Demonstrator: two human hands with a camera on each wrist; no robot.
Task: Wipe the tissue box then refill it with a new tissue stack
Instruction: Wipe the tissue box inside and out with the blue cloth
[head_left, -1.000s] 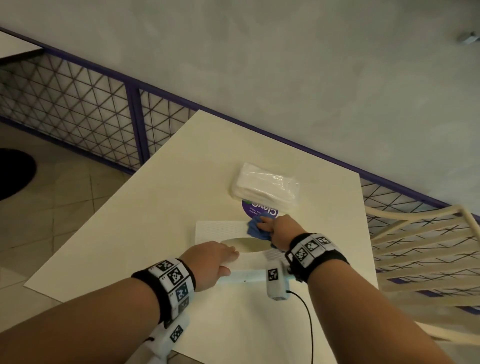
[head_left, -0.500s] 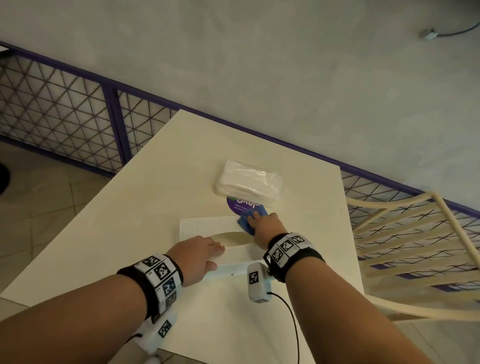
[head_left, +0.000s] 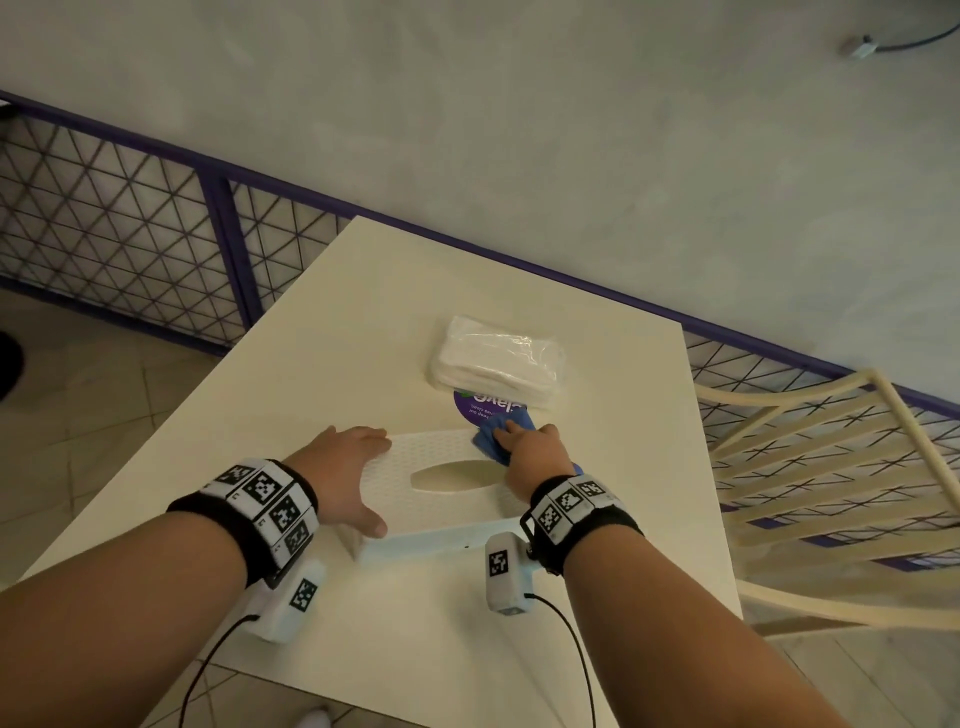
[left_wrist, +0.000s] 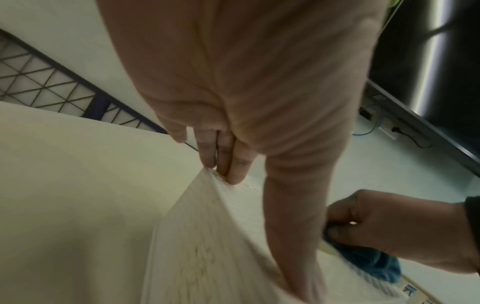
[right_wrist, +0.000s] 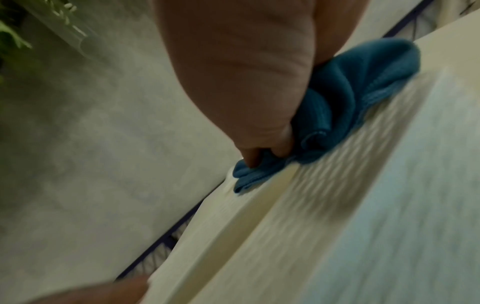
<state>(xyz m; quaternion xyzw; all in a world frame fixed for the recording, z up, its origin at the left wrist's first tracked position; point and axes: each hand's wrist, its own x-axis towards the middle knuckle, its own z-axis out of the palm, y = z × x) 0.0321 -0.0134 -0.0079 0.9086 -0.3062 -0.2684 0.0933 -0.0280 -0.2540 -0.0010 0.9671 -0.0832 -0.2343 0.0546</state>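
Note:
A white ribbed tissue box (head_left: 447, 478) with an oval slot lies on the cream table (head_left: 311, 338). My left hand (head_left: 363, 478) holds its left end, with the fingers at the far corner and the thumb at the near corner. In the left wrist view, the fingers (left_wrist: 228, 164) touch the box (left_wrist: 207, 246) at its corner. My right hand (head_left: 519, 441) grips a crumpled blue cloth (head_left: 493, 441) and presses it on the box's far right top. The right wrist view shows the cloth (right_wrist: 350, 98) on the box (right_wrist: 337, 205). A plastic-wrapped tissue stack (head_left: 498, 364) lies just beyond.
A round purple sticker (head_left: 478, 410) shows between the stack and the box. A cream slatted chair (head_left: 831, 467) stands at the table's right side. A purple mesh railing (head_left: 156, 234) runs behind the table, below a grey wall.
My left hand has shifted from the box's near top edge to span its left end. The right hand stays with the cloth at the far right of the top.

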